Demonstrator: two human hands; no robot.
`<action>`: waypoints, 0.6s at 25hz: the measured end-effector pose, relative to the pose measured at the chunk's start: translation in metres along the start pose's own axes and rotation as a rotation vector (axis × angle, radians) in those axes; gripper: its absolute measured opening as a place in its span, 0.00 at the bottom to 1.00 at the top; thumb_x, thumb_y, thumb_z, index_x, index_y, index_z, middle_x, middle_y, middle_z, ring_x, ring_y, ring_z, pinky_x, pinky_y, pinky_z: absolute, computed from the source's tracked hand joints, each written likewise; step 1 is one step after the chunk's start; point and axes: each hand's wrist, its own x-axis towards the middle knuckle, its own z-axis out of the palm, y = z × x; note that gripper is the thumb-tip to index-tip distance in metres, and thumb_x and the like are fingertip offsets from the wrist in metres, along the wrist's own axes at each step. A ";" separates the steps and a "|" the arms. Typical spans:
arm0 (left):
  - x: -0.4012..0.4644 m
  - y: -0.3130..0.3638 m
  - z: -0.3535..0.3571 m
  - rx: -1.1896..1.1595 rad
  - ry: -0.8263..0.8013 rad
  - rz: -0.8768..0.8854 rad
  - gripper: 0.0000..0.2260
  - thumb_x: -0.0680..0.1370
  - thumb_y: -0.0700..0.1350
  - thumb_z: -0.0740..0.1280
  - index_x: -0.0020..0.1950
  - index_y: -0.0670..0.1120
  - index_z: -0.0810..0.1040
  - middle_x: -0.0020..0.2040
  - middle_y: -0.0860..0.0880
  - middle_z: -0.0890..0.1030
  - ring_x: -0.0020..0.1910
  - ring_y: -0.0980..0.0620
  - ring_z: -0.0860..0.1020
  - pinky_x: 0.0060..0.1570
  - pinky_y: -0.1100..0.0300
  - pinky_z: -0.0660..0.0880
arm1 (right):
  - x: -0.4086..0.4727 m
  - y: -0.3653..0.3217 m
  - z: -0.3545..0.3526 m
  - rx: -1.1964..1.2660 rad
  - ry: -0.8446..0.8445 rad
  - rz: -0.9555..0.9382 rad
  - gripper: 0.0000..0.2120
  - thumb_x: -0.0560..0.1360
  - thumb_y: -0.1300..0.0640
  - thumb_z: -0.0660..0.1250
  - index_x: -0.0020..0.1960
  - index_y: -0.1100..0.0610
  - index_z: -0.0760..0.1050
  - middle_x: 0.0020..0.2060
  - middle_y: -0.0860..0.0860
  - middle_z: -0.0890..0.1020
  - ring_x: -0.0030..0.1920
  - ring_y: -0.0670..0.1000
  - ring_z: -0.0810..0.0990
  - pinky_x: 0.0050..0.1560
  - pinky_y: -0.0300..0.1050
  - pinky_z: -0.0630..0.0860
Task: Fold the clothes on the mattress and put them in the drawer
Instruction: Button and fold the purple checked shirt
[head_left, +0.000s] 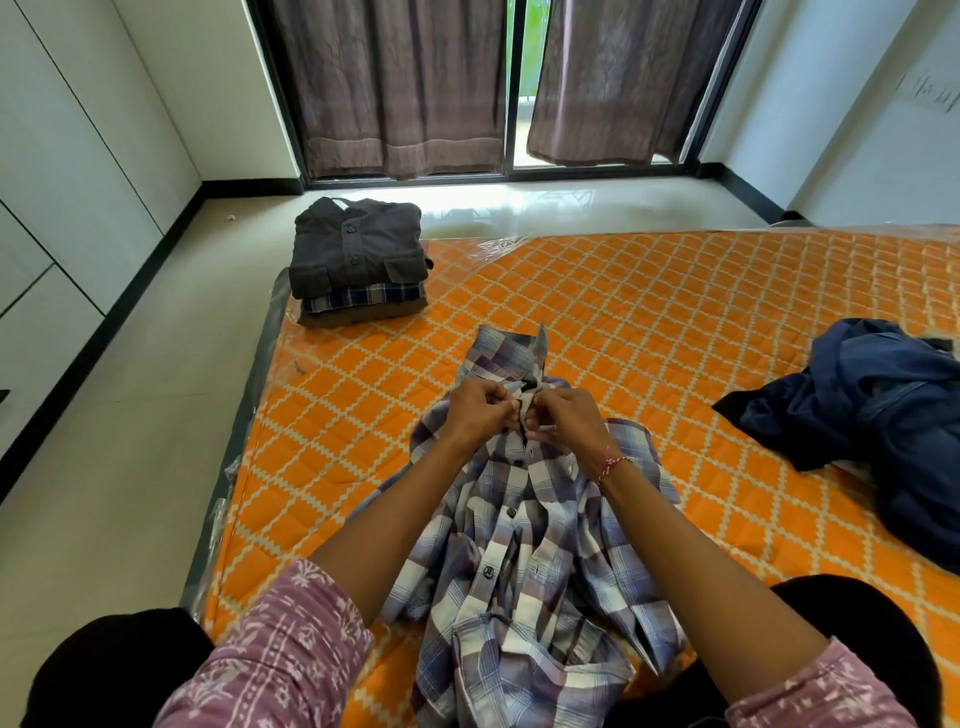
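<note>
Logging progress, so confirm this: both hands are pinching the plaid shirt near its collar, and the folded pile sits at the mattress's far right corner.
One thing is wrong: the head view shows the folded pile at the mattress's far left corner. The left hand and right hand do pinch the plaid shirt near its collar.

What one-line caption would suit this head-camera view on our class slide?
Both hands, left and right, pinch the plaid shirt placket near its collar on the orange mattress, beside a folded stack.

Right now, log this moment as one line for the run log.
step: buttoning near collar | hands: left and right pinch plaid shirt | done: folded stack | waiting: blue garment | surface: mattress
</note>
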 end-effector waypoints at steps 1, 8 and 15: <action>0.000 0.001 0.000 -0.018 0.004 -0.005 0.04 0.76 0.32 0.67 0.43 0.33 0.79 0.32 0.46 0.78 0.28 0.61 0.78 0.33 0.68 0.78 | 0.002 0.001 -0.002 0.025 -0.015 -0.004 0.12 0.76 0.68 0.59 0.38 0.70 0.77 0.32 0.60 0.77 0.34 0.57 0.78 0.37 0.47 0.82; -0.003 0.001 0.005 -0.271 0.039 -0.033 0.05 0.75 0.30 0.67 0.40 0.37 0.77 0.36 0.44 0.79 0.30 0.58 0.81 0.37 0.64 0.80 | 0.004 0.004 0.005 -0.151 0.127 -0.204 0.06 0.70 0.67 0.66 0.36 0.67 0.80 0.33 0.63 0.81 0.33 0.55 0.76 0.39 0.54 0.77; 0.004 0.000 -0.004 0.000 -0.032 0.102 0.04 0.77 0.33 0.66 0.43 0.36 0.79 0.34 0.45 0.79 0.32 0.58 0.79 0.39 0.64 0.78 | 0.002 -0.003 0.001 0.181 0.022 -0.047 0.09 0.73 0.71 0.66 0.36 0.62 0.77 0.34 0.59 0.81 0.35 0.54 0.83 0.35 0.44 0.80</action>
